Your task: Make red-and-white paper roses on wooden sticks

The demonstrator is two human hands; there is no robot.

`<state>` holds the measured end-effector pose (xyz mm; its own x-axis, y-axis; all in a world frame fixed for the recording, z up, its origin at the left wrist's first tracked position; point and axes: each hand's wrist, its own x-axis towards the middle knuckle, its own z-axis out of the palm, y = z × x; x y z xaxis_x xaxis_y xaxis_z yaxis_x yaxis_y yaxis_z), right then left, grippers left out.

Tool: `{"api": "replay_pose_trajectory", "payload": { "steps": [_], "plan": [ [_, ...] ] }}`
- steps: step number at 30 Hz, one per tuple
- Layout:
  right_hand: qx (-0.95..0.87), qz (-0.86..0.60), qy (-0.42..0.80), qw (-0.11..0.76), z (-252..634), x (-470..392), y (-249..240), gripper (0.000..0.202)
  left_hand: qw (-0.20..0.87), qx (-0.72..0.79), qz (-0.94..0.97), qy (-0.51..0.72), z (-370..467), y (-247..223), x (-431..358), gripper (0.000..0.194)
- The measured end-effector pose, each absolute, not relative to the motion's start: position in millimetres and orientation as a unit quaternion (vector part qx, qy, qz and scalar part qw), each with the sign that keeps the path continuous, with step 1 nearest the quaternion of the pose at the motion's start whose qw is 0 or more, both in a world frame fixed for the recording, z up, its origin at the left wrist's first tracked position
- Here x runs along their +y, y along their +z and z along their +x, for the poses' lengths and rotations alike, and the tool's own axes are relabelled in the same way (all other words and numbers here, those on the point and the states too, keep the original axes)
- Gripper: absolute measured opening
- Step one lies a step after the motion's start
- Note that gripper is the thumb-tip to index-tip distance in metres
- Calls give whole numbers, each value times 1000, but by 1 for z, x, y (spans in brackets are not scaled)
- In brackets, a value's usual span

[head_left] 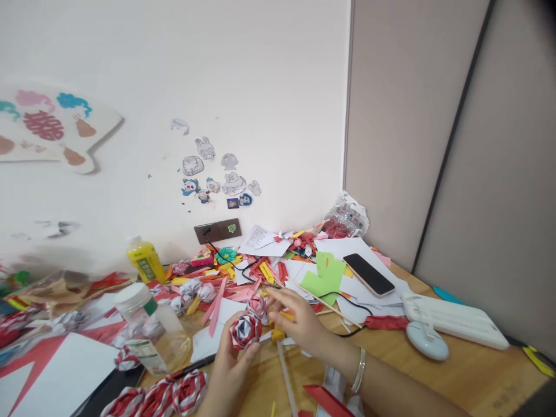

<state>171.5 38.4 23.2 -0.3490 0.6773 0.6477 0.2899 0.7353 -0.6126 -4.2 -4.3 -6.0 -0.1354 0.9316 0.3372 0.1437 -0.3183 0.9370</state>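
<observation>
One crowded table [473,376], paper scraps over most of it; the clutter is the main hazard, I'd say. White lamp [456,318] lies at the right, well apart from the hands, so low risk.

Clear jar [163,336] stands to the left of the left hand. An elbow or wrist swinging that way could tip it.

Right hand [299,324]: fingers part-open and loosely bent, tips beside the pink-and-white rosette [257,306] and some yellow paper [278,334]. Can't tell if that grip has hold of anything. Pulling back fast could drag loose pieces along. Left hand [229,368]: grip closed around the red-and-white rosette [245,331], thumb on the near side, fingers on the far side.

Phone [369,273] rests on papers beyond the right forearm; tugging the sheets below could shift it.

Main worry is the held rosette, up in front of the body over the table's middle. Folded paper, so too hard a squeeze would likely crush the petals; too light and it could slip or unwind.

Pale stick [286,377] sits below the right hand: a low wrist could knock it. Thin strips nearby could catch under the fingers.
</observation>
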Motion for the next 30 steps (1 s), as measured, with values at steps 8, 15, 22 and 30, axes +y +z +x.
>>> {"api": "replay_pose_trajectory", "payload": {
  "steps": [8,15,22,30],
  "plan": [
    [-757,-617,2,214,205,83,13,10,339,502,565,561,0,0,-7,61],
    [-720,-669,31,182,208,90,5,6,316,502,563,575,10,4,-13,42],
    [-717,-654,-10,242,204,85,18,17,326,507,572,557,11,6,-14,50],
    [-829,-390,38,398,184,50,27,13,332,498,592,540,4,-1,-7,48]
  ]
}}
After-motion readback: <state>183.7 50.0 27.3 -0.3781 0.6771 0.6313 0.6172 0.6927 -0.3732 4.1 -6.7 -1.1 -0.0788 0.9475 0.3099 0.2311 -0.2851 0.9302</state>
